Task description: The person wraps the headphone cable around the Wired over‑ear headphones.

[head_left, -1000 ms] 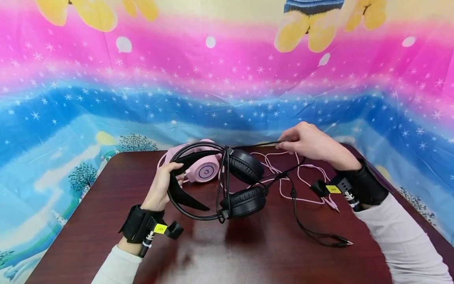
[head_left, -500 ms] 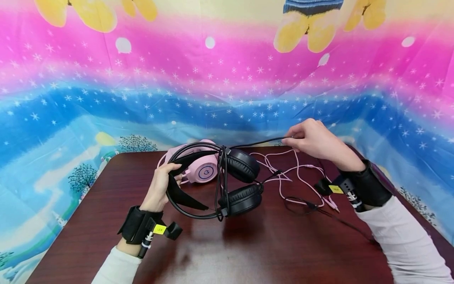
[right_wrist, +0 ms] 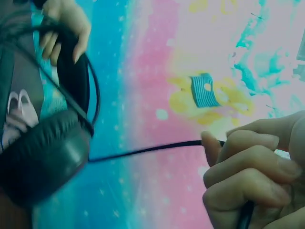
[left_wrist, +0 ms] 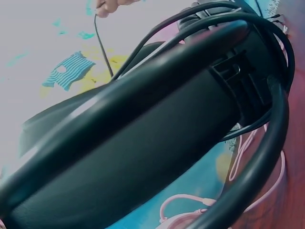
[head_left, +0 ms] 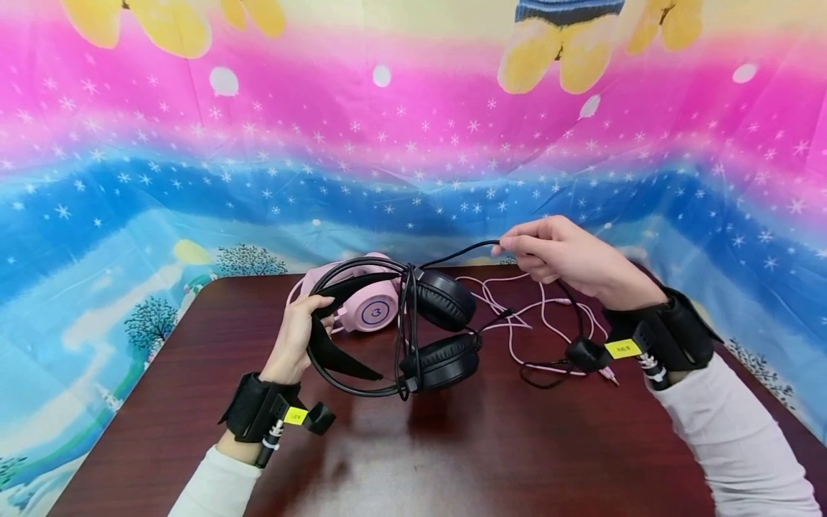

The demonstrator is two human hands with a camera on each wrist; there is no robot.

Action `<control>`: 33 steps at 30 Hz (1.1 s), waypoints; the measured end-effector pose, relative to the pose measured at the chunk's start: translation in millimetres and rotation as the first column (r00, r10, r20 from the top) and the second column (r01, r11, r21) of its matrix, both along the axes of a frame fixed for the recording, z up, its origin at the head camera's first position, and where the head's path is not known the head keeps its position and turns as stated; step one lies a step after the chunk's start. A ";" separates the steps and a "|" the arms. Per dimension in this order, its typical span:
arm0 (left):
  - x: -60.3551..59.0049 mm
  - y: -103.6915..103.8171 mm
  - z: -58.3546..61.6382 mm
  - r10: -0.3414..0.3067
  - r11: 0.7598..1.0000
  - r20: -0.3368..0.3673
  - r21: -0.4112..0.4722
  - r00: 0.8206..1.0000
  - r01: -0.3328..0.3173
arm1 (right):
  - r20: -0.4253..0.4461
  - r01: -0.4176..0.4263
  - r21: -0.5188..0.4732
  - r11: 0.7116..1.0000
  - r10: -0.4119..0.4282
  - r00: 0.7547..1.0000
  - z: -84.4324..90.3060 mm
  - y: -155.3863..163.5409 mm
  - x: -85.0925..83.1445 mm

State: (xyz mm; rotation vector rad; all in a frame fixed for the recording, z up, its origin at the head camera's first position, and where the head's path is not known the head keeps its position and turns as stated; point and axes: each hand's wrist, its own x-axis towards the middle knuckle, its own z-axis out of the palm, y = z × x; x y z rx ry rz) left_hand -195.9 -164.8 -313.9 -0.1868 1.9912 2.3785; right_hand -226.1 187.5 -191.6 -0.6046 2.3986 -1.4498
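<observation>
1. Bright cloth (head_left: 413, 143) printed with snowflakes, trees and bands of pink and blue hangs behind and around a dark reddish-brown counter (head_left: 465, 470).
2. Held up over the counter, just in front of the pink headphones, are the black headphones (head_left: 444, 362), headband towards the left hand and ear cups away from it.
3. Of the hands, the left hand (head_left: 293, 334) grips the black headband, thumb over its padded strap.
4. Raised to the other side, the right hand (head_left: 562, 255) pinches the black cable (head_left: 460, 252) between thumb and fingertips; a stretch runs from there to the headphones.
5. Strands of black cable also cross the frame beside the ear cups.
6. Pink headphones (head_left: 370, 312) rest on the counter, partly hidden; their pink cable (head_left: 511, 345) spreads in loops beneath the right hand.
7. Both wrists wear black straps; the sleeves (head_left: 216, 485) are white.
</observation>
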 end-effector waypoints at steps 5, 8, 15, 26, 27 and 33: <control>-1.6 2.1 -1.6 0.016 1.000 0.002 0.003 1.000 -0.016 | 0.031 -0.014 -0.140 0.990 0.018 0.999 -4.3 -6.8 0.4; -2.7 2.0 -2.9 0.013 1.000 -0.002 -0.002 1.000 -0.013 | 0.039 -0.033 -0.211 0.977 0.042 0.998 -2.9 -11.2 3.6; -1.6 4.0 -1.6 0.012 0.999 -0.005 -0.033 1.000 -0.012 | 0.041 -0.149 -0.298 0.943 0.169 0.985 -1.4 -25.4 10.1; -1.7 6.2 -2.9 0.002 0.997 -0.012 -0.073 1.000 -0.003 | -0.106 -0.217 -0.093 0.972 0.207 0.973 -6.2 -47.4 24.3; -1.7 6.0 -2.8 0.005 0.997 -0.010 -0.075 1.000 -0.006 | -0.109 -0.224 -0.072 0.972 0.216 0.970 -6.6 -48.7 27.0; -2.3 4.7 -0.6 0.039 0.998 -0.004 -0.043 0.999 -0.039 | -0.103 -0.226 0.014 0.974 0.227 0.969 -9.5 -53.5 41.0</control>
